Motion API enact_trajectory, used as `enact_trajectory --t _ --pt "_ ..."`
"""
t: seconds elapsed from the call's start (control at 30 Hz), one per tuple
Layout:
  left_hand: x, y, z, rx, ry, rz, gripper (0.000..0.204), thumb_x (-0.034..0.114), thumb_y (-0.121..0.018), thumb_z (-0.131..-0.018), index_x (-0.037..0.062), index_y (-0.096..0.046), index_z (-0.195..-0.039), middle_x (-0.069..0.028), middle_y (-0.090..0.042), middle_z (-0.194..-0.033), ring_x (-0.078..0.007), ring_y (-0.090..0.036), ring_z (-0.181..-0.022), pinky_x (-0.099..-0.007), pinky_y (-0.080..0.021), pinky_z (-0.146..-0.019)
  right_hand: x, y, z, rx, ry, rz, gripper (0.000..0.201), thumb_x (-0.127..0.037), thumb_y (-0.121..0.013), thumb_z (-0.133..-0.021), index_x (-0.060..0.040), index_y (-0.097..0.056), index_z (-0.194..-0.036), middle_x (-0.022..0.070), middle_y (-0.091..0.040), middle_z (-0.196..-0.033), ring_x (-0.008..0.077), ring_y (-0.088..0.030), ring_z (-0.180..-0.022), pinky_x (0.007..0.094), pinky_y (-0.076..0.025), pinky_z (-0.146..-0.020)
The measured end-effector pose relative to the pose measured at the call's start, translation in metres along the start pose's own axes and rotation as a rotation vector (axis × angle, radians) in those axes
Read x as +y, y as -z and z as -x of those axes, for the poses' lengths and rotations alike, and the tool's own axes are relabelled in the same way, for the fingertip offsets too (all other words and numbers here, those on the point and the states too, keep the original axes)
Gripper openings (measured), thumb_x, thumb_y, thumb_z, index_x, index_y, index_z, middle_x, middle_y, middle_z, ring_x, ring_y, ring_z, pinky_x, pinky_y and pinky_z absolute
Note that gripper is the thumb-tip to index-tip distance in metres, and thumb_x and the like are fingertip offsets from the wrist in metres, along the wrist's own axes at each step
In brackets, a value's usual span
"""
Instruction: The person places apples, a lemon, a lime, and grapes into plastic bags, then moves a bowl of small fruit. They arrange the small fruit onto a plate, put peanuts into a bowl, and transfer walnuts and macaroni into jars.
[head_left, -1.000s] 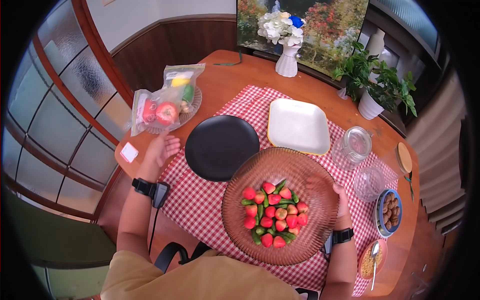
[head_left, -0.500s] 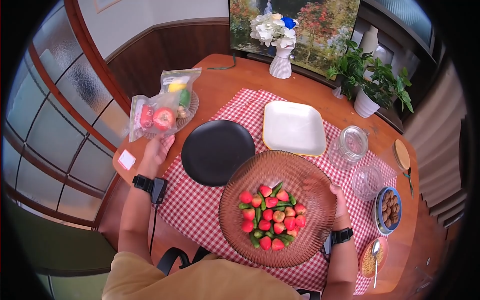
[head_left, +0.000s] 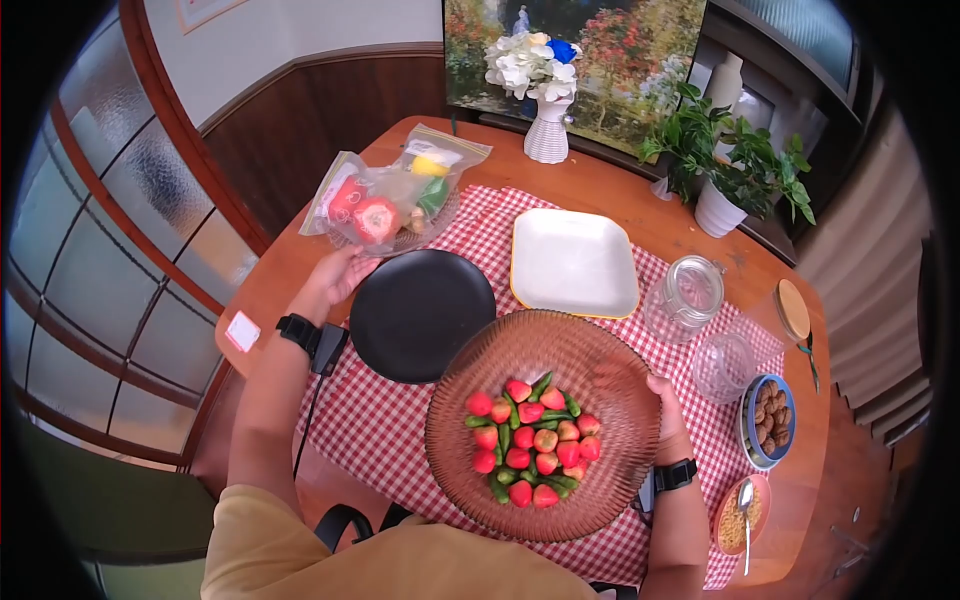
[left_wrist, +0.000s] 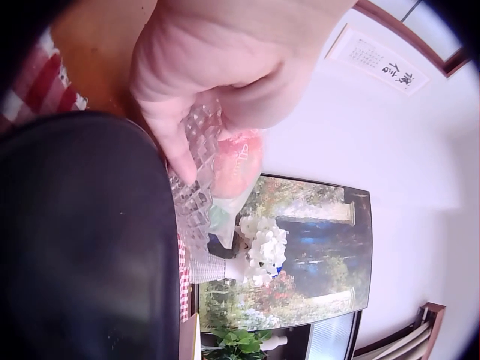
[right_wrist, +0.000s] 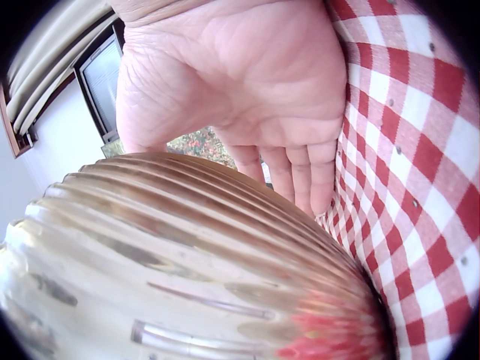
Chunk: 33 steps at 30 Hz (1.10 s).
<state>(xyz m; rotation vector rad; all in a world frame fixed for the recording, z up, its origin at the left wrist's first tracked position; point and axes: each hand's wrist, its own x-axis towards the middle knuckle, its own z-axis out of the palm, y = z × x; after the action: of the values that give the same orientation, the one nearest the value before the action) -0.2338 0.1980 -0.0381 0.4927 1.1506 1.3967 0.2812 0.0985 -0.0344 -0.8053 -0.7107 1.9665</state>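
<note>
My left hand (head_left: pixel 340 275) pinches the near rim of a clear patterned glass dish (left_wrist: pixel 196 199), thumb on one side and fingers on the other. On the dish lie zip bags, one with a red apple (head_left: pixel 376 220) and one with yellow and green produce (head_left: pixel 432 180). The black plate (head_left: pixel 422 315) is right beside this hand. My right hand (head_left: pixel 672 415) holds the right rim of a large ribbed brown glass bowl (head_left: pixel 620 480), thumb at the edge and fingers along its outer side. Small red fruits (head_left: pixel 545 440) and green peppers (head_left: pixel 508 412) are inside the bowl.
A white square dish (head_left: pixel 574 262) sits on the checked cloth (head_left: pixel 400 450). To the right are a glass jar (head_left: pixel 690 295), a clear glass bowl (head_left: pixel 722 368), a bowl of walnuts (head_left: pixel 770 420) and an orange bowl with a spoon (head_left: pixel 743 515). A flower vase (head_left: pixel 546 130) stands at the back.
My left hand has reached the glass dish and taken its rim. The dish and its bags have shifted right, up to the black plate. My right hand stays at the brown bowl's rim.
</note>
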Motion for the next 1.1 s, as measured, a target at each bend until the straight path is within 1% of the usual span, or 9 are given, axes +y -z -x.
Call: enact_trajectory --t 0.13,0.57,0.67,0.77,0.83,0.9,0.97,1.0,1.1 --pt "0.006 0.004 -0.019 -0.131 0.12 -0.053 0.028 0.013 -0.046 -0.098 -0.008 -0.048 -0.117 -0.0189 -0.061 -0.109 -0.0237 -0.063 -0.098 -0.031 -0.055 -0.09 -0.001 0.0 0.001 0.009 -0.006 0.016 0.067 -0.037 -0.058 -0.08 0.0047 -0.045 -0.131 0.016 -0.058 -0.124 0.0262 -0.058 -0.111 0.0365 -0.044 -0.099" --pt "0.011 0.003 -0.021 -0.035 0.166 -0.264 0.03 0.023 -0.046 -0.1 -0.0012 -0.052 -0.118 -0.0123 -0.063 -0.103 -0.017 -0.063 -0.089 -0.0288 -0.055 -0.079 0.001 0.004 -0.003 -0.024 0.007 0.014 0.067 -0.037 -0.057 -0.081 0.0043 -0.045 -0.133 0.0165 -0.057 -0.126 0.0264 -0.057 -0.112 0.0357 -0.044 -0.099" --pt "0.011 -0.007 -0.01 -0.027 0.121 -0.63 0.043 0.038 -0.04 -0.101 0.0013 -0.057 -0.116 -0.0105 -0.065 -0.103 -0.0158 -0.062 -0.087 -0.0343 -0.052 -0.08 0.002 0.008 -0.001 0.004 -0.005 0.019 0.064 -0.036 -0.055 -0.082 0.0048 -0.046 -0.131 0.0168 -0.058 -0.125 0.0263 -0.058 -0.112 0.0351 -0.044 -0.099" --pt "0.008 -0.007 -0.008 -0.005 0.003 -1.137 0.063 0.052 -0.032 -0.099 -0.002 -0.059 -0.113 -0.014 -0.067 -0.099 -0.0238 -0.064 -0.091 -0.0414 -0.049 -0.082 0.0 0.005 0.0 0.006 0.003 0.042 0.063 -0.035 -0.054 -0.083 0.0054 -0.046 -0.131 0.0171 -0.058 -0.125 0.0266 -0.057 -0.112 0.0353 -0.044 -0.099" --pt "0.01 -0.01 -0.002 0.092 -0.287 -1.616 0.073 0.06 -0.027 -0.096 -0.0036 -0.063 -0.105 -0.0191 -0.067 -0.094 -0.0338 -0.063 -0.092 -0.0434 -0.048 -0.081 0.0 0.007 -0.001 0.029 0.003 0.039 0.062 -0.034 -0.052 -0.084 0.0059 -0.046 -0.131 0.0175 -0.057 -0.125 0.0267 -0.057 -0.112 0.0356 -0.044 -0.1" --pt "0.01 -0.028 0.028 0.146 -0.4 -1.697 0.062 0.052 -0.037 -0.097 -0.003 -0.064 -0.099 -0.0232 -0.065 -0.089 -0.0419 -0.062 -0.092 -0.0456 -0.047 -0.078 0.001 0.007 -0.002 -0.009 0.007 0.016 0.061 -0.033 -0.052 -0.084 0.0061 -0.047 -0.13 0.0177 -0.058 -0.125 0.0263 -0.058 -0.112 0.0355 -0.044 -0.1" --pt "0.007 -0.063 0.067 0.324 -0.725 -1.664 0.043 0.04 -0.052 -0.095 -0.0005 -0.065 -0.093 -0.0171 -0.067 -0.082 -0.0311 -0.065 -0.081 -0.0397 -0.05 -0.071 0.0 0.006 0.0 0.013 0.008 0.028 0.06 -0.033 -0.052 -0.085 0.006 -0.047 -0.13 0.0181 -0.058 -0.125 0.0263 -0.058 -0.111 0.0355 -0.045 -0.098" --pt "0.005 -0.079 0.085 0.308 -0.71 -1.665 0.043 0.04 -0.052 -0.095 -0.0005 -0.065 -0.093 -0.0171 -0.067 -0.082 -0.0311 -0.065 -0.081 -0.0397 -0.05 -0.071 -0.002 0.004 0.001 0.025 0.004 0.045 0.06 -0.034 -0.052 -0.085 0.0059 -0.048 -0.129 0.0181 -0.058 -0.124 0.0266 -0.059 -0.11 0.0357 -0.045 -0.098" --pt "-0.011 -0.103 0.118 -0.275 -0.468 -1.104 0.03 0.029 -0.064 -0.09 0.0006 -0.061 -0.099 -0.0014 -0.06 -0.07 -0.0059 -0.054 -0.069 -0.0227 -0.044 -0.062 0.0 0.006 0.0 0.04 -0.01 0.056 0.058 -0.034 -0.053 -0.085 0.0056 -0.05 -0.127 0.0182 -0.06 -0.122 0.0272 -0.06 -0.108 0.0364 -0.046 -0.097"
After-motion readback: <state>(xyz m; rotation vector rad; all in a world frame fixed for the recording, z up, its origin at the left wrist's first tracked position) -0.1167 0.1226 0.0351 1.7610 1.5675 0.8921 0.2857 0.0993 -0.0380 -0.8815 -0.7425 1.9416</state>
